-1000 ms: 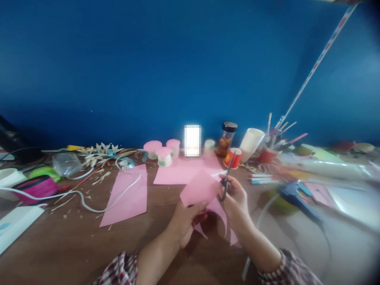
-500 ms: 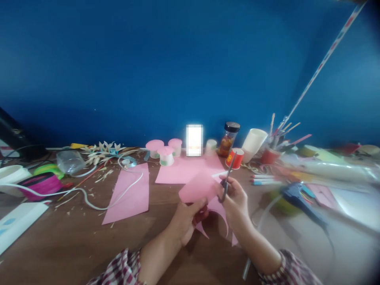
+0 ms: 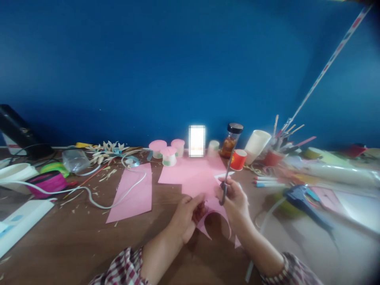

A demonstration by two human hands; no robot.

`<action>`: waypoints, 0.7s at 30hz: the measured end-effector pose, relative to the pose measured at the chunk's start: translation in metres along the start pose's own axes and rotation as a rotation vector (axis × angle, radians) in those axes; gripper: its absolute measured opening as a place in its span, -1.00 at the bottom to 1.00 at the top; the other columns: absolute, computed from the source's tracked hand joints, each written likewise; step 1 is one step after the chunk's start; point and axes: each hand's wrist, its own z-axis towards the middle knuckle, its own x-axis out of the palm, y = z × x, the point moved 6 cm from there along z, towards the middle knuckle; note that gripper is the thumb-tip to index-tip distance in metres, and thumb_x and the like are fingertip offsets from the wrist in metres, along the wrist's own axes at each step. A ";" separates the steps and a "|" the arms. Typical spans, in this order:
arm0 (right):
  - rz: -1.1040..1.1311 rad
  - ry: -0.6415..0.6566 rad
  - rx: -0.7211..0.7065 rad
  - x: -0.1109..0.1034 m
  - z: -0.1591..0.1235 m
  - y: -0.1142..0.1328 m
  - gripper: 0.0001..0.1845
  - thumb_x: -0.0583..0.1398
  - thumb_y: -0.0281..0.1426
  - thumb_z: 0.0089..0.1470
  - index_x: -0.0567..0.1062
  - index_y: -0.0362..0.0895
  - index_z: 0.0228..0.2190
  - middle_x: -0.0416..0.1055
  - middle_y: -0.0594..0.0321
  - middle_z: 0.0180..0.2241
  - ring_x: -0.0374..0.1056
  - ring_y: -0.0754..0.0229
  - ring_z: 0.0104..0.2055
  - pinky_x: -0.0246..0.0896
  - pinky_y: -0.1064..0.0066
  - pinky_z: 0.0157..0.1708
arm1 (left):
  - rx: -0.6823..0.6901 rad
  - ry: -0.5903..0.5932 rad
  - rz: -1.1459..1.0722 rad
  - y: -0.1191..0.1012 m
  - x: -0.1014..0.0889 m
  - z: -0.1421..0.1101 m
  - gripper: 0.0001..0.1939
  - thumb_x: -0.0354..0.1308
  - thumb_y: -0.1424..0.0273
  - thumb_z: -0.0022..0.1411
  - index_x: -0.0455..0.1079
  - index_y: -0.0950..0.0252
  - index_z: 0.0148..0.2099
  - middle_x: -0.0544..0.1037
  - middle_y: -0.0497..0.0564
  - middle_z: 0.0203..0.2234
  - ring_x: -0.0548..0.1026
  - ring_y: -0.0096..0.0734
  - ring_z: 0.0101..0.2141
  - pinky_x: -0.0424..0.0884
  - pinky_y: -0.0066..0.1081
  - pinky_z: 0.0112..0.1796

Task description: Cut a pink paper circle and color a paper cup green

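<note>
My left hand (image 3: 187, 215) pinches a piece of pink paper (image 3: 194, 189) between thumb and fingers. My right hand (image 3: 238, 204) holds scissors (image 3: 228, 172), their blades pointing up and away from me. Whether the blades are fully closed is hard to see. Below my hands lies a pink offcut (image 3: 204, 229) with a round piece cut out of it. A larger pink sheet (image 3: 190, 168) is on the table just beyond, overlapping in view with the held paper, so their border is unclear.
Three small cups with pink round tops (image 3: 169, 151) stand at the back. Another pink sheet (image 3: 133, 194) lies left under a white cable (image 3: 92, 202). To the right are a red paper cup (image 3: 238, 160), a dark-lidded jar (image 3: 231, 142) and a glue gun (image 3: 305, 204).
The held pink paper has turned and now blends with the sheet behind it. Both hands stay close together, and the whole scene has shifted slightly right in view.
</note>
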 end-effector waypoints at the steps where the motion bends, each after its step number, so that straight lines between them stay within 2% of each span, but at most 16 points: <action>1: 0.008 0.003 0.009 0.000 0.000 0.000 -0.60 0.36 -0.26 -0.14 0.49 -0.12 -0.22 0.38 0.35 -0.53 0.20 0.33 -0.55 0.12 0.51 -0.58 | -0.003 0.033 0.023 0.000 0.002 -0.001 -0.73 0.39 0.46 -0.09 0.30 0.36 -0.55 0.44 -0.08 -0.64 0.39 -0.63 -0.60 0.38 -0.62 -0.52; 3: 0.019 0.008 0.018 0.000 0.000 0.000 -0.60 0.35 -0.26 -0.13 0.49 -0.12 -0.21 0.38 0.34 -0.53 0.19 0.34 -0.56 0.12 0.52 -0.59 | -0.005 0.069 0.084 0.002 0.003 -0.002 -0.75 0.38 0.42 -0.07 0.35 0.39 -0.53 0.44 -0.07 -0.64 0.39 -0.62 -0.59 0.37 -0.61 -0.53; 8: 0.011 0.009 0.013 0.001 0.001 0.000 -0.60 0.36 -0.26 -0.15 0.49 -0.12 -0.22 0.41 0.34 -0.54 0.22 0.33 -0.57 0.12 0.52 -0.59 | 0.021 0.057 0.163 0.000 -0.001 -0.001 -0.77 0.39 0.40 -0.09 0.40 0.42 -0.49 0.43 -0.07 -0.64 0.38 -0.61 -0.59 0.36 -0.59 -0.52; 14: 0.006 0.009 0.016 0.002 0.004 -0.001 -0.58 0.36 -0.26 -0.17 0.48 -0.14 -0.23 0.41 0.32 -0.52 0.26 0.30 -0.53 0.16 0.49 -0.56 | -0.141 0.058 0.077 0.007 -0.001 -0.001 -0.81 0.39 0.44 -0.09 0.45 0.42 -0.48 0.43 -0.08 -0.65 0.38 -0.65 -0.60 0.39 -0.64 -0.51; 17: -0.044 0.027 -0.005 0.004 0.007 -0.003 -0.58 0.35 -0.26 -0.14 0.46 -0.13 -0.21 0.38 0.35 -0.54 0.24 0.31 -0.53 0.16 0.49 -0.55 | -0.054 0.022 0.101 0.001 -0.001 0.000 -0.81 0.40 0.45 -0.11 0.45 0.44 -0.50 0.45 -0.05 -0.65 0.40 -0.61 -0.60 0.39 -0.62 -0.51; 21: -0.024 0.139 0.011 0.013 0.001 -0.006 -0.55 0.31 -0.24 -0.07 0.42 -0.11 -0.13 0.39 0.33 -0.50 0.29 0.27 -0.47 0.21 0.46 -0.47 | 0.121 -0.144 0.014 -0.018 -0.013 0.004 -0.82 0.40 0.50 -0.13 0.46 0.43 -0.45 0.49 -0.05 -0.62 0.45 -0.55 -0.57 0.43 -0.57 -0.49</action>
